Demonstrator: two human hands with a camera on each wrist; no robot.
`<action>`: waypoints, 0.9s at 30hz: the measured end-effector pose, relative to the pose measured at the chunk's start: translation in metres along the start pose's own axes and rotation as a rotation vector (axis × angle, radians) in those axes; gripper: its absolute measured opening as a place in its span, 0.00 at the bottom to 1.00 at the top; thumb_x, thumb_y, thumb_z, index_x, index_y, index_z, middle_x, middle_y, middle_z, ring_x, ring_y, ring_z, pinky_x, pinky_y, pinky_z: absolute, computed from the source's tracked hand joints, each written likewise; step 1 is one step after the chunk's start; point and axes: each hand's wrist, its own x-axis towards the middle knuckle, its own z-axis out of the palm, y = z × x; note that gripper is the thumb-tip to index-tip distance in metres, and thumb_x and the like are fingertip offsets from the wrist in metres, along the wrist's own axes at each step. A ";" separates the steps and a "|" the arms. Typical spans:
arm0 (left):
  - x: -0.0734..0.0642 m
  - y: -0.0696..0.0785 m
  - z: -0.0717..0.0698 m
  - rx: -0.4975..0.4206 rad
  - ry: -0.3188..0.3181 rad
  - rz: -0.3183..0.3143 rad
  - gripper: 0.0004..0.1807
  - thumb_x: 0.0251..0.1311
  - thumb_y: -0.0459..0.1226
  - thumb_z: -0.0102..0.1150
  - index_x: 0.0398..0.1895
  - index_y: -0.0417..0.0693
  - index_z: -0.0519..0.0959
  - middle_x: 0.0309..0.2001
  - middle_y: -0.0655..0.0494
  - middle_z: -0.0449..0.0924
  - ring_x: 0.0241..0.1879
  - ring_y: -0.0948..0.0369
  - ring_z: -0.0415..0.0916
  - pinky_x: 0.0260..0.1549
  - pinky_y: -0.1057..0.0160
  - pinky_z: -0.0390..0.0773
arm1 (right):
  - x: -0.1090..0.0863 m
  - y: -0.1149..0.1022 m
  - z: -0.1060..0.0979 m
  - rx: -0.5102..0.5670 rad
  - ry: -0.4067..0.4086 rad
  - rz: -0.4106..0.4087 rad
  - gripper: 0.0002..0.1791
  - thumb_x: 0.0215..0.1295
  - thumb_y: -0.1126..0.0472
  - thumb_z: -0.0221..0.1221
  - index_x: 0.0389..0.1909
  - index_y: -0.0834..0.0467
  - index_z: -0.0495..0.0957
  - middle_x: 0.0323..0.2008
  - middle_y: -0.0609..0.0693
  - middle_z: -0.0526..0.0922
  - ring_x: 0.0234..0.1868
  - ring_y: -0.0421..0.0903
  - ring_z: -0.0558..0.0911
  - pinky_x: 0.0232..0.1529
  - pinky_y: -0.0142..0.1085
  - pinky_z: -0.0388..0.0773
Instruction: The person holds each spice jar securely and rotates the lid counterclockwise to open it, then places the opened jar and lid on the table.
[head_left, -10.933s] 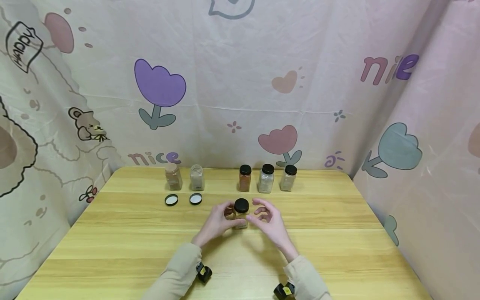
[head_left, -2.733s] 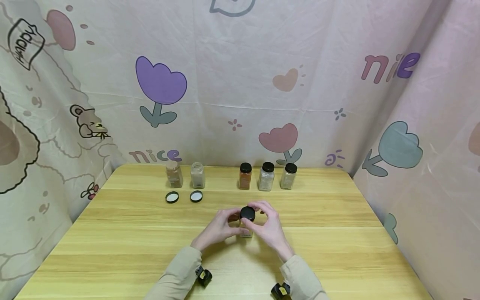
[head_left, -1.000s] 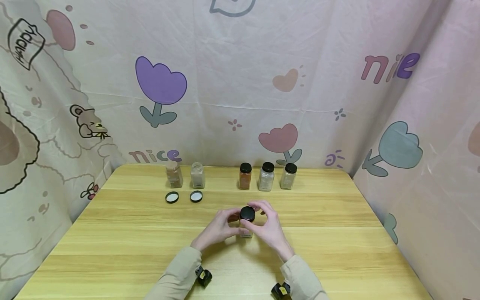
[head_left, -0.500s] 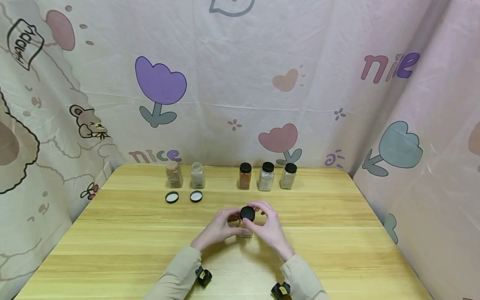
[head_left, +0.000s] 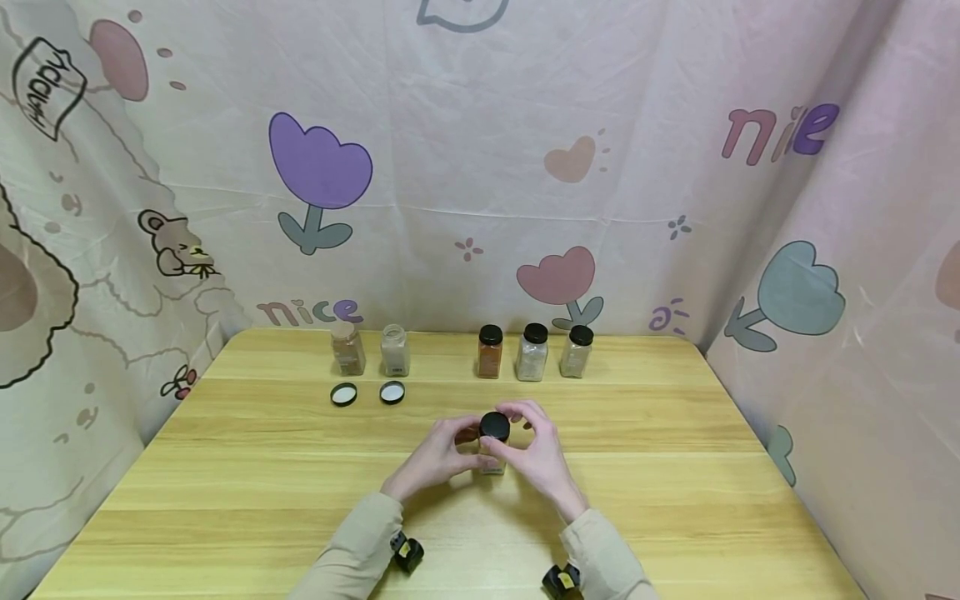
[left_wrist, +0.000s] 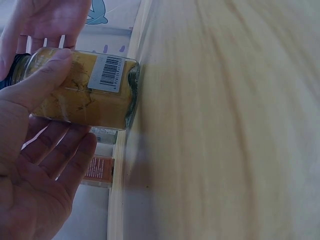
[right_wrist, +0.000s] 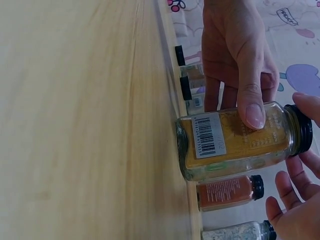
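A square glass spice jar of yellow-orange powder [left_wrist: 82, 95] stands upright on the table in front of me, a barcode label near its base. My left hand [head_left: 438, 454] holds the jar's body from the left, its thumb [right_wrist: 252, 112] lying across the glass. On the black lid [head_left: 494, 425], which sits on the jar, my right hand [head_left: 542, 450] has thumb and fingertips at the rim. The right hand's other fingers [right_wrist: 287, 192] are spread away from the jar. Part of the jar is hidden behind both hands in the head view.
At the back left stand two lidless jars, one brownish [head_left: 348, 352] and one pale [head_left: 395, 353]. Their lids [head_left: 343, 395] [head_left: 392, 392] lie upturned before them. Further right are three capped jars: orange-red [head_left: 490, 354], whitish [head_left: 532, 356] and pale [head_left: 576, 354]. A printed curtain [head_left: 450, 167] hangs behind the table.
Since the oldest frame, the jar and both hands have shifted slightly right and nearer, and the right hand has come onto the lid. Over the last second only the right thumb shifts slightly.
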 end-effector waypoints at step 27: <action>0.000 -0.001 0.000 0.021 0.003 0.018 0.28 0.56 0.40 0.74 0.59 0.41 0.79 0.56 0.44 0.84 0.56 0.49 0.83 0.61 0.50 0.81 | -0.002 -0.001 -0.001 0.007 -0.025 -0.057 0.24 0.53 0.64 0.73 0.53 0.58 0.82 0.50 0.53 0.84 0.49 0.48 0.77 0.54 0.42 0.73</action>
